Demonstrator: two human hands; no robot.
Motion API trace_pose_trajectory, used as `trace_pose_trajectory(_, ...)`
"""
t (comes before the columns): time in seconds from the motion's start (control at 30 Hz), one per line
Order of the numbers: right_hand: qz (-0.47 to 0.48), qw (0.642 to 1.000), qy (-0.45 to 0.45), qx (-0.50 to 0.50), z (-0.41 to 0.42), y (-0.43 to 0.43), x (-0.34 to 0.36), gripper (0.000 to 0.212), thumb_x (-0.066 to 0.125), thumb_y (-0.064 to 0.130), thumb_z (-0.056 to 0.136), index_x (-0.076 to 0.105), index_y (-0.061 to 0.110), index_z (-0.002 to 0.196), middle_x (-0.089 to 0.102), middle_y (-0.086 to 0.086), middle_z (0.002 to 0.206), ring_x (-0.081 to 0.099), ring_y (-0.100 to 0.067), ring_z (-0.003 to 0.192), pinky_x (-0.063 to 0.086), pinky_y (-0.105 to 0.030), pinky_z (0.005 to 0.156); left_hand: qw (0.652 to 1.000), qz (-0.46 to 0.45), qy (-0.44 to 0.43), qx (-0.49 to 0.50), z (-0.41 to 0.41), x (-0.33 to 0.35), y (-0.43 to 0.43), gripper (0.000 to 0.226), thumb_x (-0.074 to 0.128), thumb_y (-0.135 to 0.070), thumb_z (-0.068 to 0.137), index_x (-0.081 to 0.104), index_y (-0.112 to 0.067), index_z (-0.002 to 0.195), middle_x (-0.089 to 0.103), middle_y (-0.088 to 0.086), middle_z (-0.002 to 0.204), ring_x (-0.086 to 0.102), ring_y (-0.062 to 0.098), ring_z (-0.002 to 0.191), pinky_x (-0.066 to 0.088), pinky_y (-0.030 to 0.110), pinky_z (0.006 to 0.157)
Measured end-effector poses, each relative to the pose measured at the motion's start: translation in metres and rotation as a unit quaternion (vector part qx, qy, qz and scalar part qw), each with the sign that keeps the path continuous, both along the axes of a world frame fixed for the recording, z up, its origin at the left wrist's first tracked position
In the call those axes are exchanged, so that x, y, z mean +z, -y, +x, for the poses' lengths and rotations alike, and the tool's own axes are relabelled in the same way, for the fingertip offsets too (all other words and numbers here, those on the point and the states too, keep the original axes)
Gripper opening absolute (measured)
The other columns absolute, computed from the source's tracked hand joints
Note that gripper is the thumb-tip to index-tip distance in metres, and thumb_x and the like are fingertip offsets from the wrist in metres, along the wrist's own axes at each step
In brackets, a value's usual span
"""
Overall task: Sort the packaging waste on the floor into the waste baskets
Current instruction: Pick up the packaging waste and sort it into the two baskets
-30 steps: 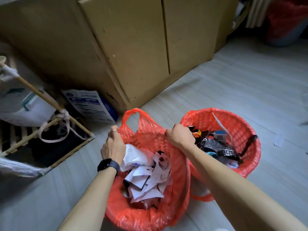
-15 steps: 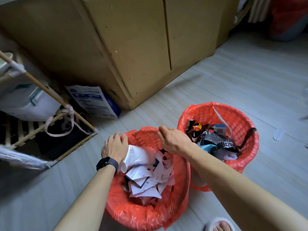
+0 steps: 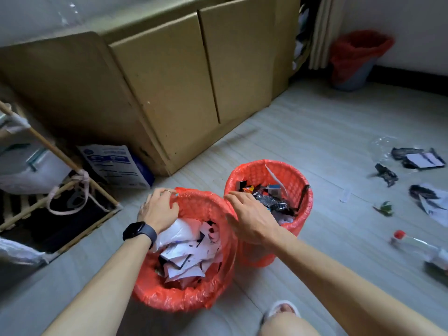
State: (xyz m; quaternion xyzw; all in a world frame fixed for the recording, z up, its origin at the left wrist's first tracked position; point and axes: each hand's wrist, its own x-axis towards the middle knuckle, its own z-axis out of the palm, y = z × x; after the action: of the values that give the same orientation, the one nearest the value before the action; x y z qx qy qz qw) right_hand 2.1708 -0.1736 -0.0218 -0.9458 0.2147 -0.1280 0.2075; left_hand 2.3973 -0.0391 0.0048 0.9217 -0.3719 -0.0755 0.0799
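Two red mesh waste baskets with red plastic liners stand side by side on the floor. The near basket holds white paper scraps. The far basket holds dark foil wrappers. My left hand lies on the near basket's left rim, fingers curled over the liner's edge. My right hand hovers over the near basket's right rim, fingers straight, holding nothing. Loose waste lies on the floor to the right: black wrappers, a green scrap, and a clear bottle with a red cap.
Large cardboard boxes stand behind the baskets. A wooden rack and a blue-and-white carton are at the left. A third bin with a red liner stands at the back right. My knee and slippered foot are at the bottom.
The liner's handles, held up a second ago, are now folded down over the near basket's rim. My right hand has let go and opened. The view has swung right, showing the floor waste.
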Motion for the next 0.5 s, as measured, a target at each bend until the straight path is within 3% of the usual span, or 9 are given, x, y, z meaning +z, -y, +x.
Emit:
trace_pose_trajectory(0.1, -0.019, 0.999, 0.007, -0.050, -0.046, 0.016, 0.032, 0.048, 0.053, 0.030, 0.092, 0.051, 0.017, 0.138, 0.052, -0.003, 0.143, 0.047, -0.028, 0.130, 0.041, -0.039, 0.107, 0.994, -0.041, -0.005, -0.101, -0.053, 0.027, 0.043, 0.038, 0.054, -0.023, 0.087, 0.059, -0.026, 0.125, 0.053, -0.001, 0.135, 0.050, 0.025, 0.123, 0.040, 0.038, 0.105)
trace_pose_trajectory(0.23, -0.069, 0.992, -0.026, -0.104, -0.139, 0.050, 0.068, 0.038, 0.054, 0.026, 0.089, 0.058, 0.014, 0.126, 0.060, -0.007, 0.131, 0.052, -0.032, 0.121, 0.048, -0.045, 0.096, 0.968, -0.082, -0.008, -0.238, -0.171, 0.055, 0.116, 0.038, 0.054, -0.028, 0.088, 0.059, -0.027, 0.125, 0.057, 0.001, 0.132, 0.053, 0.025, 0.123, 0.042, 0.038, 0.104)
trace_pose_trajectory(0.4, -0.109, 0.961, -0.125, -0.222, -0.286, 0.081, 0.097, 0.041, 0.052, 0.030, 0.093, 0.050, 0.019, 0.132, 0.054, -0.003, 0.136, 0.045, -0.026, 0.127, 0.046, -0.040, 0.097, 0.916, -0.089, 0.000, -0.391, -0.330, 0.084, 0.180, 0.040, 0.053, -0.031, 0.089, 0.056, -0.030, 0.129, 0.054, -0.003, 0.134, 0.051, 0.020, 0.125, 0.040, 0.035, 0.103)
trace_pose_trajectory(0.5, -0.084, 0.936, -0.174, -0.295, -0.368, 0.085, 0.097, 0.043, 0.049, 0.034, 0.094, 0.046, 0.022, 0.136, 0.052, -0.004, 0.139, 0.044, -0.026, 0.128, 0.045, -0.041, 0.101, 0.895, -0.065, -0.006, -0.442, -0.395, 0.089, 0.204, 0.038, 0.051, -0.035, 0.091, 0.055, -0.031, 0.129, 0.052, -0.002, 0.136, 0.049, 0.020, 0.126, 0.040, 0.034, 0.103)
